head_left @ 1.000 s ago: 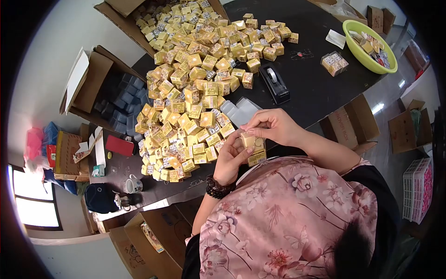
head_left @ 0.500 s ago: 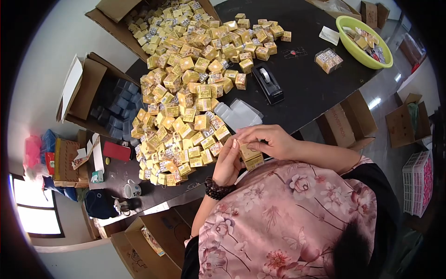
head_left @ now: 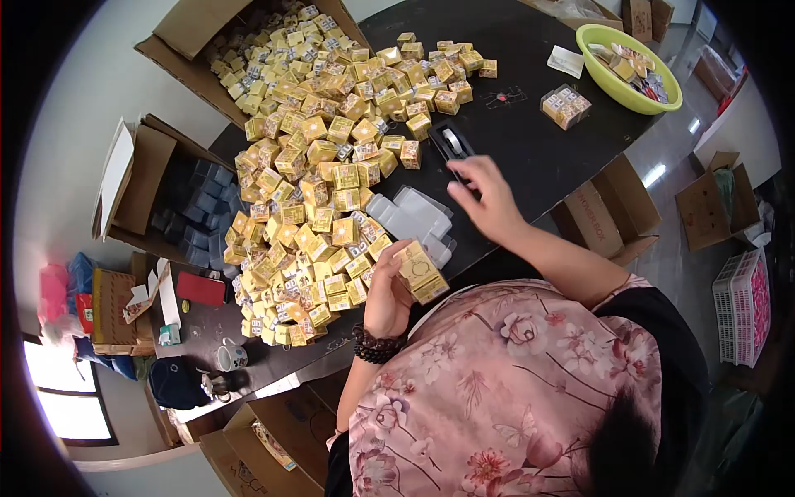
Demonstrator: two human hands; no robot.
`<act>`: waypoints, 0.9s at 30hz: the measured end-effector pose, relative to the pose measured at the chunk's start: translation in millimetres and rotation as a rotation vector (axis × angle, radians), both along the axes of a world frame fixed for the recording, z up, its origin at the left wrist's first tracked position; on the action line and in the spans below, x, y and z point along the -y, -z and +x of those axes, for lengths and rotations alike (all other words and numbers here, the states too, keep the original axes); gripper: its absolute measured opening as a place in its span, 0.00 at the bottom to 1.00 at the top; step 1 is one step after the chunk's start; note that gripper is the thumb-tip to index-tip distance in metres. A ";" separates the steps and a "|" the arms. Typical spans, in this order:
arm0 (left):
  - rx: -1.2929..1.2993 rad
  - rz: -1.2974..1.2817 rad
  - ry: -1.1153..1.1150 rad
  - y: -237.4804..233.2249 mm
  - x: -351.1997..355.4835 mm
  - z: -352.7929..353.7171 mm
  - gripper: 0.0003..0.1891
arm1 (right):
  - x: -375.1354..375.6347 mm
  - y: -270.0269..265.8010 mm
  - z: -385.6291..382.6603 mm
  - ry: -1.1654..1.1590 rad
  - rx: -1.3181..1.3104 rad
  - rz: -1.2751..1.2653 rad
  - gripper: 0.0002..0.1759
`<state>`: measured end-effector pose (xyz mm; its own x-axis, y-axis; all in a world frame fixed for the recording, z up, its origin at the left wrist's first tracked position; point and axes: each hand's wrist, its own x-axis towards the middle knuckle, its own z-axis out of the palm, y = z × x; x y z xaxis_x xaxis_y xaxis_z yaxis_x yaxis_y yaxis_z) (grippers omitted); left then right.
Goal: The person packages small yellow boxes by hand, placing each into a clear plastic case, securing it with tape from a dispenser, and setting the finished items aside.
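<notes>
My left hand (head_left: 387, 300), with a dark bead bracelet at the wrist, is closed around a pair of small yellow printed boxes (head_left: 419, 267) near my chest. My right hand (head_left: 490, 199) is over the table at the front end of the black tape dispenser (head_left: 451, 142), its thumb and forefinger apart. Whether its fingertips touch the dispenser is hard to see. Clear plastic cases (head_left: 410, 214) lie on the table between my two hands. Left of them spreads a large heap of small yellow boxes (head_left: 319, 178).
The heap spills from a cardboard box (head_left: 190, 29). Another carton (head_left: 145, 178) holds clear plastic cases. At the right stand a packed clear case (head_left: 566, 106) and a green basin (head_left: 604, 79). A mug (head_left: 232, 356) and red notebook (head_left: 201, 289) are at the left.
My right hand has left the yellow boxes and moved up and right to the tape dispenser. The left hand keeps hold of the boxes. The whole view has shifted slightly.
</notes>
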<state>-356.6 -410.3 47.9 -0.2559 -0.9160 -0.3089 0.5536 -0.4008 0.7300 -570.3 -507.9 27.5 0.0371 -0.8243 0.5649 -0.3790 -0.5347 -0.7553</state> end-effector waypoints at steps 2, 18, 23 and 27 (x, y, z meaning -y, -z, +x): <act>0.129 -0.060 0.011 2.5 -0.6 2.7 0.24 | 46.6 43.6 -24.2 0.230 -0.153 0.182 0.16; 0.151 -0.029 0.116 0.4 -4.2 -1.4 0.23 | 66.4 58.6 -59.6 -0.326 0.880 1.059 0.04; 0.158 -0.045 0.091 -0.3 -3.2 -2.1 0.24 | 61.5 111.8 -47.2 -0.230 0.868 0.812 0.03; 0.149 -0.095 -0.064 -5.1 -1.7 -5.4 0.22 | 62.0 138.1 -44.4 -0.130 0.815 0.759 0.02</act>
<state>-362.1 -408.6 53.0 -0.1543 -0.9558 -0.2503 0.4589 -0.2937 0.8386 -614.7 -569.8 -110.6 -0.0037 -0.9823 -0.1872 0.4024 0.1699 -0.8996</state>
